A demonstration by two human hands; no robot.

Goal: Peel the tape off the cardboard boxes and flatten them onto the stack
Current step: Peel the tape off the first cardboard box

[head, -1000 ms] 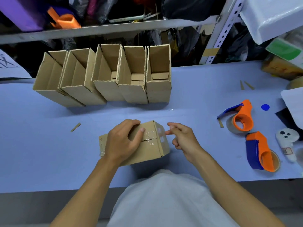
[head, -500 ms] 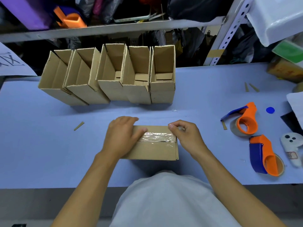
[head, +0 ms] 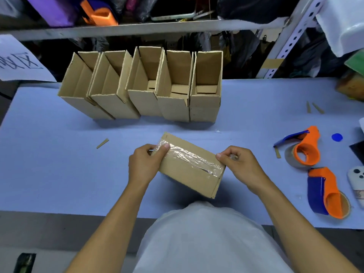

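A small closed cardboard box (head: 189, 174) is held tilted just above the blue table (head: 59, 164), in front of my body. A crinkled strip of clear tape (head: 194, 159) runs along its top seam. My left hand (head: 144, 164) grips the box's left end, thumb pressing the tape end there. My right hand (head: 239, 164) pinches the right end of the tape at the box's right edge. A row of several open cardboard boxes (head: 145, 85) stands at the back of the table.
Two orange-and-blue tape dispensers (head: 304, 149) (head: 327, 192) lie at the right, with a white controller (head: 356, 182) beyond them. Small cardboard slivers (head: 102, 143) lie on the table. A shelf (head: 137, 28) with clutter runs above the back edge.
The box has been turned and tilted, its right end now nearer me. My left hand slid from the box's top to its left end, and my right hand stays at the right tape end.
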